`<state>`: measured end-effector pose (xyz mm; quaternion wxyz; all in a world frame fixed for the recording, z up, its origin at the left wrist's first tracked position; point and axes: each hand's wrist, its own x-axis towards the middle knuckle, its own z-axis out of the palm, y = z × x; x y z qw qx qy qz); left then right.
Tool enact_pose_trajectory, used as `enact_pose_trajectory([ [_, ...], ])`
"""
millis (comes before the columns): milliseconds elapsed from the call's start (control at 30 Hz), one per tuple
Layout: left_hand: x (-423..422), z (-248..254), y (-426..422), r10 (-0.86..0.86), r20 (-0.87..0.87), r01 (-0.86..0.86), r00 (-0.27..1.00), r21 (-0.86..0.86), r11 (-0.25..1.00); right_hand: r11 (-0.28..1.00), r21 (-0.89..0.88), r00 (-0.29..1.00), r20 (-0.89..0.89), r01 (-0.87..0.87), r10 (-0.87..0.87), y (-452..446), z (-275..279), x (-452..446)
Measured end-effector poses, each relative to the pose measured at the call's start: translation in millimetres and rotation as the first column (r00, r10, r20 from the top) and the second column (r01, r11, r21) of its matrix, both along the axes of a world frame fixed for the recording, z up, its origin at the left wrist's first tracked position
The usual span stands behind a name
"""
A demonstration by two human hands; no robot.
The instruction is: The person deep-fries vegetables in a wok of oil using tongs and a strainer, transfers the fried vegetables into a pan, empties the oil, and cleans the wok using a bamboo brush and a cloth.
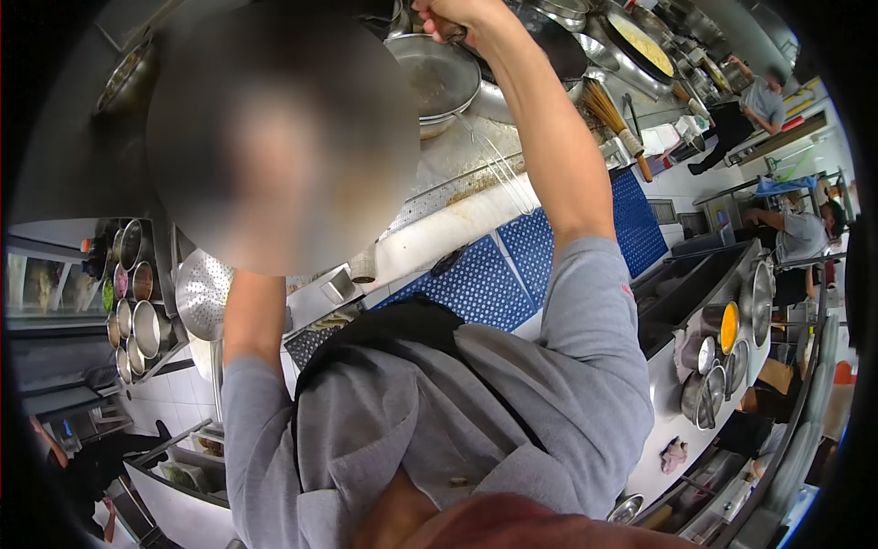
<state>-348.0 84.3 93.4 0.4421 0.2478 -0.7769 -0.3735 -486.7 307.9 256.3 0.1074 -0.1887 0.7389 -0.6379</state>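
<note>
My right hand (450,16) is at the top edge, fingers curled round a dark handle (454,35). What this handle belongs to cannot be made out. Just below that hand sits a round metal pan (437,78) on the stove top. A wire-handled skimmer (498,165) lies across the counter edge beneath my right forearm. My left forearm (254,316) reaches up into a large blurred disc, and my left hand (274,146) is only a smear inside it. Its fingers and anything in them are hidden. A perforated metal strainer (203,291) is beside my left forearm.
To the right are a bamboo brush (615,119) and a wok with yellowish contents (640,46). Several seasoning pots (144,328) stand at the left. A side counter holds metal containers, one with orange liquid (729,328). Other people (764,101) work at the right and lower left.
</note>
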Motion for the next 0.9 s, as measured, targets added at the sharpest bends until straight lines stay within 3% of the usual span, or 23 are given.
enact_pose_trajectory([
  [67,5.5,-25.4,-24.6,-0.043,-0.202,0.082,0.978,0.188,0.979,0.999,0.020,0.999,0.004,-0.038,0.038,-16.7,2.1,5.1],
  [100,10.8,-23.4,-27.6,-0.047,-0.364,0.188,0.930,0.364,0.912,0.996,0.031,0.997,0.008,-0.082,0.081,-27.0,-3.1,-2.7],
  [167,25.9,-20.2,-51.3,0.016,-0.466,0.282,0.884,0.561,0.779,0.991,0.052,0.992,-0.028,-0.124,0.126,-44.9,-17.3,-17.3],
  [233,53.8,-9.1,-78.9,0.087,-0.325,0.225,0.942,0.802,0.553,0.981,0.146,0.983,-0.114,-0.128,0.146,-65.0,-41.1,-35.6],
  [267,66.0,-13.4,-94.0,0.102,-0.304,0.220,0.947,0.849,0.481,0.990,0.088,0.983,-0.137,-0.112,0.123,-70.6,-55.7,-35.5],
  [300,79.9,-21.8,-106.3,0.086,-0.312,0.250,0.946,0.873,0.418,0.982,0.141,0.967,-0.207,-0.123,0.151,-72.4,-75.2,-46.1],
  [333,90.7,-39.7,-121.6,0.046,-0.337,0.299,0.940,0.883,0.362,0.981,0.148,0.983,-0.116,-0.123,0.141,-72.5,-87.7,-49.1],
  [367,100.8,-44.3,-121.6,0.088,-0.269,0.226,0.959,0.914,0.336,0.970,0.241,0.996,-0.069,-0.037,0.055,-72.6,-101.9,-58.0],
  [500,126.3,-68.4,-130.3,0.136,-0.221,0.175,0.966,0.943,0.284,0.931,0.357,0.978,-0.209,0.069,0.008,-83.2,-120.2,-73.1],
  [600,132.3,-82.6,-142.2,0.148,-0.209,0.168,0.967,0.953,0.252,0.913,0.393,0.984,-0.172,0.106,-0.041,-100.1,-146.9,-99.7],
  [700,134.2,-99.3,-149.2,0.163,-0.213,0.175,0.963,0.960,0.220,0.925,0.378,0.999,0.004,0.047,-0.053,-111.1,-158.5,-115.1],
  [733,131.1,-101.6,-150.4,0.177,-0.213,0.174,0.961,0.962,0.211,0.938,0.347,0.995,0.085,0.023,-0.056,-115.9,-158.9,-119.0],
  [800,126.5,-104.8,-149.2,0.162,-0.249,0.211,0.955,0.952,0.222,0.998,-0.009,0.919,0.388,-0.067,0.065,-118.5,-159.9,-127.3],
  [833,122.4,-106.0,-147.8,0.170,-0.249,0.207,0.953,0.950,0.232,0.979,-0.191,0.848,0.506,-0.069,0.159,-118.6,-158.6,-134.0],
  [867,118.0,-107.8,-146.6,0.180,-0.246,0.200,0.952,0.950,0.240,0.901,-0.429,0.650,0.702,0.062,0.290,-119.4,-157.4,-144.2],
  [900,113.6,-110.6,-146.2,0.191,-0.243,0.194,0.951,0.950,0.246,0.839,-0.530,0.572,0.728,0.120,0.378,-116.5,-155.6,-146.8],
])
